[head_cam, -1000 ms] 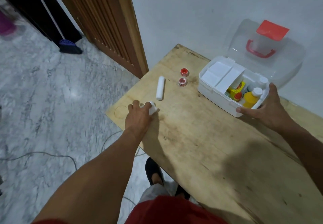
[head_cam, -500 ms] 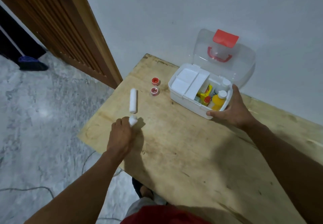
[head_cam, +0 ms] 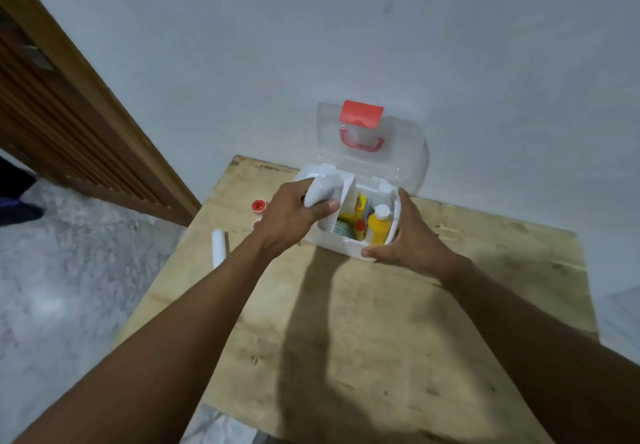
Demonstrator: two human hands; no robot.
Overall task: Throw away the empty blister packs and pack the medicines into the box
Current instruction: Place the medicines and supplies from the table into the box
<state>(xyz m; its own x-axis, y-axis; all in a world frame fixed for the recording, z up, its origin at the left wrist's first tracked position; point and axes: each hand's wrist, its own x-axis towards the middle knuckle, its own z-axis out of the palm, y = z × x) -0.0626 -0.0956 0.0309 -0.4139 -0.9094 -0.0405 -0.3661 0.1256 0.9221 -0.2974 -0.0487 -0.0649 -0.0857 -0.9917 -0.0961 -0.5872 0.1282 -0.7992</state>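
A white medicine box [head_cam: 341, 248] stands open at the back of the wooden table, its clear lid [head_cam: 405, 152] with a red latch leaning on the wall. Inside stand a yellow bottle [head_cam: 378, 223], a yellow packet and other small items. My left hand [head_cam: 294, 216] grips a white roll [head_cam: 320, 192] and holds it over the box's left side, above the white tray. My right hand [head_cam: 403, 239] grips the box's right front corner. A second white roll [head_cam: 219, 248] lies on the table to the left. A red-capped small jar [head_cam: 258, 205] sits behind it, another half hidden by my left wrist.
The wooden table [head_cam: 398, 339] ends at a left edge beside the roll, with marble floor [head_cam: 69, 287] below. A brown slatted door [head_cam: 69, 125] stands at the left. The grey wall is right behind the box.
My left hand lifted the white roll off the table's left part and carried it right, over the box. The right hand stayed on the box corner. The view swung toward the box.
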